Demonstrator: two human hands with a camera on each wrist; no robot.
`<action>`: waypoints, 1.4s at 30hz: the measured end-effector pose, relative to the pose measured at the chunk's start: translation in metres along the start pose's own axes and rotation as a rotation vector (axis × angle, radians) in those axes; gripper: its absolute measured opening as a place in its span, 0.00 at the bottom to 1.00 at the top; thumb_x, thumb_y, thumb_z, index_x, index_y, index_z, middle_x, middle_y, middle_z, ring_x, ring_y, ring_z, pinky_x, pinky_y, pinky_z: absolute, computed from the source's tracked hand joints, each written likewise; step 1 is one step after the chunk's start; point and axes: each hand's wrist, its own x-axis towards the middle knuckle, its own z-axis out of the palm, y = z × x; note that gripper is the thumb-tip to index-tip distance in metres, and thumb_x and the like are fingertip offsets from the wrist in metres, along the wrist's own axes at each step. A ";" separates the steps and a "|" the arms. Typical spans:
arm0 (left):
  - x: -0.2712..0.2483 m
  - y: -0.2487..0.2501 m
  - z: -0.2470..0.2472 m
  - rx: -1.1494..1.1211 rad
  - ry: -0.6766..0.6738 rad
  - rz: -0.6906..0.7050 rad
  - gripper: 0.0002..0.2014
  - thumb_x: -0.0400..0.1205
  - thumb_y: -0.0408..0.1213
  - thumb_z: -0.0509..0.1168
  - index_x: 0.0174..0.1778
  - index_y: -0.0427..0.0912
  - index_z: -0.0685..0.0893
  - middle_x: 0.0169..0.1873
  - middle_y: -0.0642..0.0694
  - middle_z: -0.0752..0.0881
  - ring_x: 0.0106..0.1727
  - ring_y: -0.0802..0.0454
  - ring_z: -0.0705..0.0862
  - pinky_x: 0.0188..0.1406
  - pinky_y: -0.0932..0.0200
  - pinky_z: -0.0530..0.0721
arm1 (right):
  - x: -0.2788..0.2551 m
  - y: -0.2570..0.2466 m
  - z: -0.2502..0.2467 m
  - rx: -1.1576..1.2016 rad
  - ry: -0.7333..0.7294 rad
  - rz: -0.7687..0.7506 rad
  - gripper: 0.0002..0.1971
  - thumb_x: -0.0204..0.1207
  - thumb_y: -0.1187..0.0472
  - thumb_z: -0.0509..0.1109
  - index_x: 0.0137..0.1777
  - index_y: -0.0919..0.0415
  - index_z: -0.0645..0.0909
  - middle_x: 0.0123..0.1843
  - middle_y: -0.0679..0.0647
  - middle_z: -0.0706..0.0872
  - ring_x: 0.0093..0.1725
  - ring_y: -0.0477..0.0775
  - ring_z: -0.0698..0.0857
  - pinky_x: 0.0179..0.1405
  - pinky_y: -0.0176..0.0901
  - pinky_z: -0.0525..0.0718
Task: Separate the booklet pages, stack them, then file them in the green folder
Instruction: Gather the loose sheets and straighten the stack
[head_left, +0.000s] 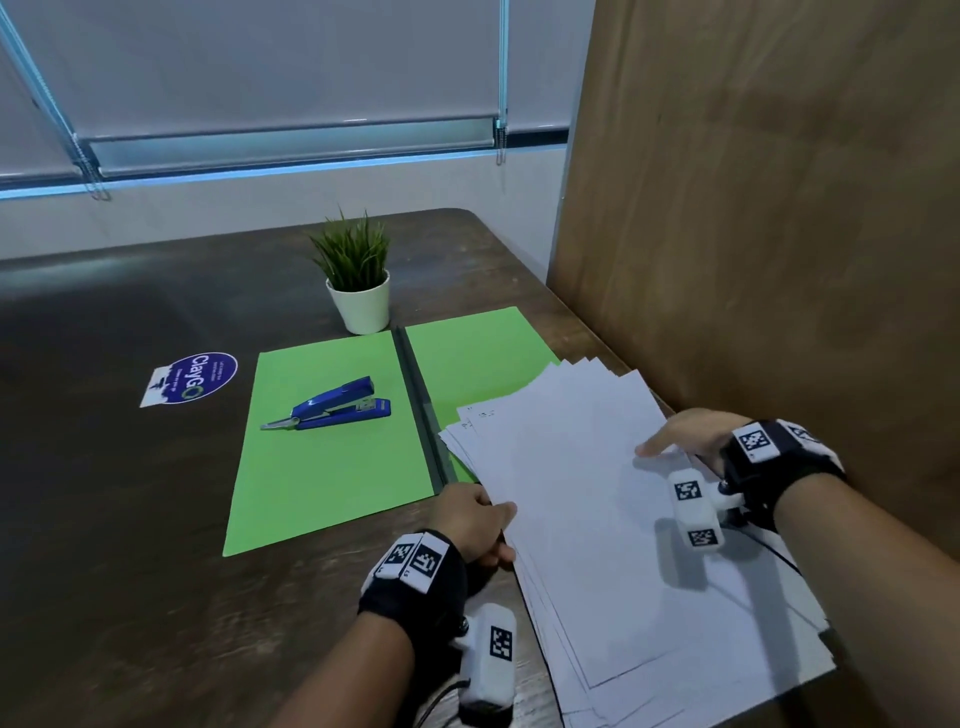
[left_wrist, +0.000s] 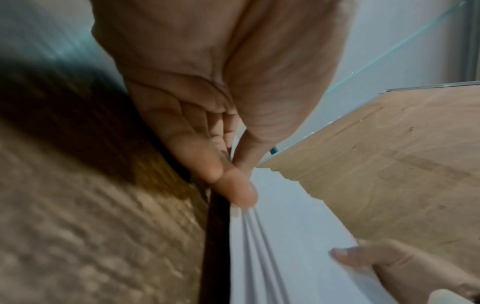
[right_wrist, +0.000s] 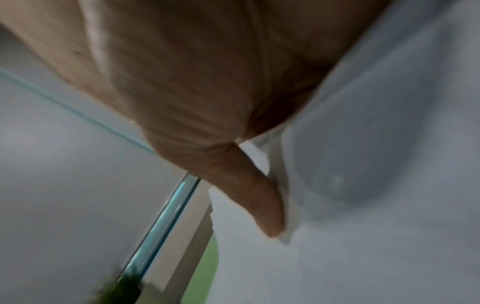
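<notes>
A fanned pile of white pages (head_left: 597, 509) is held above the table's right side, partly over the open green folder (head_left: 332, 441). My left hand (head_left: 478, 525) grips the pile's left edge, thumb on top and fingers underneath; the left wrist view shows the page edges (left_wrist: 262, 246) pinched between them. My right hand (head_left: 685, 436) holds the right edge with its thumb laid on the top sheet and the fingers hidden below. In the right wrist view the thumb (right_wrist: 259, 205) presses on the pages (right_wrist: 363, 185).
A blue stapler (head_left: 332, 405) lies on the folder's left flap. A potted plant (head_left: 358, 280) stands behind the folder, and a round sticker (head_left: 197, 382) lies to its left. A wooden partition (head_left: 779, 208) rises along the table's right edge.
</notes>
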 end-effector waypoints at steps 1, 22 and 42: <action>0.000 0.001 0.000 -0.003 0.004 0.001 0.14 0.86 0.37 0.67 0.37 0.41 0.71 0.15 0.44 0.83 0.29 0.40 0.87 0.24 0.59 0.76 | -0.006 -0.002 0.000 -0.092 0.032 -0.064 0.35 0.45 0.47 0.88 0.55 0.61 0.89 0.52 0.59 0.92 0.50 0.62 0.91 0.63 0.60 0.86; -0.020 -0.030 -0.114 -1.001 -0.409 -0.048 0.43 0.80 0.70 0.60 0.74 0.34 0.82 0.72 0.31 0.82 0.69 0.35 0.85 0.72 0.35 0.78 | -0.103 -0.034 0.023 0.281 -0.087 -0.715 0.34 0.79 0.63 0.71 0.83 0.51 0.63 0.82 0.43 0.62 0.50 0.21 0.76 0.55 0.23 0.77; -0.079 0.076 -0.105 -0.479 0.126 0.640 0.02 0.79 0.29 0.72 0.45 0.37 0.89 0.30 0.55 0.92 0.34 0.66 0.89 0.39 0.72 0.83 | -0.118 -0.072 0.033 0.613 0.035 -0.792 0.33 0.63 0.52 0.84 0.67 0.63 0.82 0.62 0.52 0.90 0.63 0.49 0.88 0.68 0.43 0.83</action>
